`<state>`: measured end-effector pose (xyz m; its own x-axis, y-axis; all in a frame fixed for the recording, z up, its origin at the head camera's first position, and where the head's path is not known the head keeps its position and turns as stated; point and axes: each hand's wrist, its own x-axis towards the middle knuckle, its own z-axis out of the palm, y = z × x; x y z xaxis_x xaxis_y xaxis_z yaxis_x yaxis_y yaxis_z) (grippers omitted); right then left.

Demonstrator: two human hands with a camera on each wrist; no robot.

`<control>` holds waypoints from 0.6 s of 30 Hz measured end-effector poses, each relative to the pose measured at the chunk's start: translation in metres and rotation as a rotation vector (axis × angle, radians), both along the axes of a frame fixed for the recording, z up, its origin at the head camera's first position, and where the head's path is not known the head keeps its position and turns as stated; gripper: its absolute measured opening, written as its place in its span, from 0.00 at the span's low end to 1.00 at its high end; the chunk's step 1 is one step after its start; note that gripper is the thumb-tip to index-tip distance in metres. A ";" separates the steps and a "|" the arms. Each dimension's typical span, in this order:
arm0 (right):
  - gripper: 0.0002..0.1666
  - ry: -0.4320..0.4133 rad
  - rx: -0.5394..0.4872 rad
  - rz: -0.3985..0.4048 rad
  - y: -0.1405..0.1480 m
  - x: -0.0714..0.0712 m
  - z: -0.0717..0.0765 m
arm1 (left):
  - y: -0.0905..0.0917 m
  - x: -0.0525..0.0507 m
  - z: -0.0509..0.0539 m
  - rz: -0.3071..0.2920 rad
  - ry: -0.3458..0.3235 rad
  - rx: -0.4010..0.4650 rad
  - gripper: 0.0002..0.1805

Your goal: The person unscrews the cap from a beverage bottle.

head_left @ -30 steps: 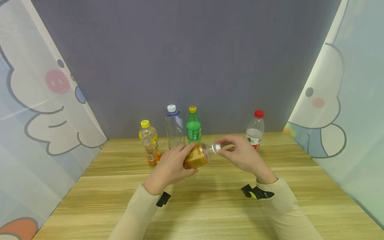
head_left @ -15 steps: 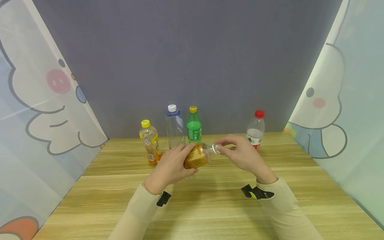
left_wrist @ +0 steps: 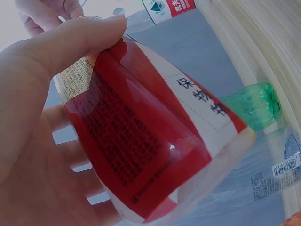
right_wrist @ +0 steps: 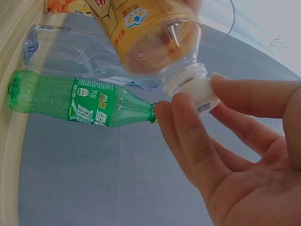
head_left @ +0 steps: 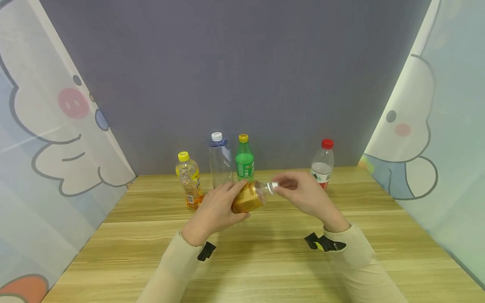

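My left hand grips the labelled body of a plastic drink bottle, which is tilted with its neck to the right. In the left wrist view the thumb lies across the bottle's red and white label. In the right wrist view the label's other side looks orange. At the neck, my right hand pinches the white cap between thumb and fingers. The cap sits at the mouth of the bottle; whether its thread is engaged I cannot tell.
Behind the hands stand a yellow-capped bottle, a tall clear bottle and a green bottle. A red-capped bottle stands at the right. A grey panel closes off the back of the wooden table.
The right fingers have shifted slightly around the cap. The left hand and the bottle have stayed in place.
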<state>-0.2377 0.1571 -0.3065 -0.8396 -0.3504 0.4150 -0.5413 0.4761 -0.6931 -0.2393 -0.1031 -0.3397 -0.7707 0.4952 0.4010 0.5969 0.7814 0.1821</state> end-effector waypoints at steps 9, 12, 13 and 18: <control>0.13 -0.010 0.036 0.013 0.001 0.001 0.001 | 0.000 0.000 0.000 0.007 -0.002 -0.009 0.48; 0.12 -0.006 0.033 0.018 0.001 0.000 0.000 | 0.000 0.000 0.000 0.010 -0.002 -0.013 0.48; 0.12 -0.005 0.029 0.019 0.001 0.000 0.000 | 0.000 0.000 0.000 0.010 -0.003 -0.015 0.48; 0.10 0.001 0.015 0.010 0.001 0.000 0.000 | 0.000 0.000 0.000 0.009 -0.010 -0.014 0.48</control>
<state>-0.2372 0.1584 -0.3065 -0.8360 -0.3647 0.4100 -0.5462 0.4813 -0.6855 -0.2390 -0.1030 -0.3396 -0.7789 0.4941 0.3862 0.5883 0.7890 0.1770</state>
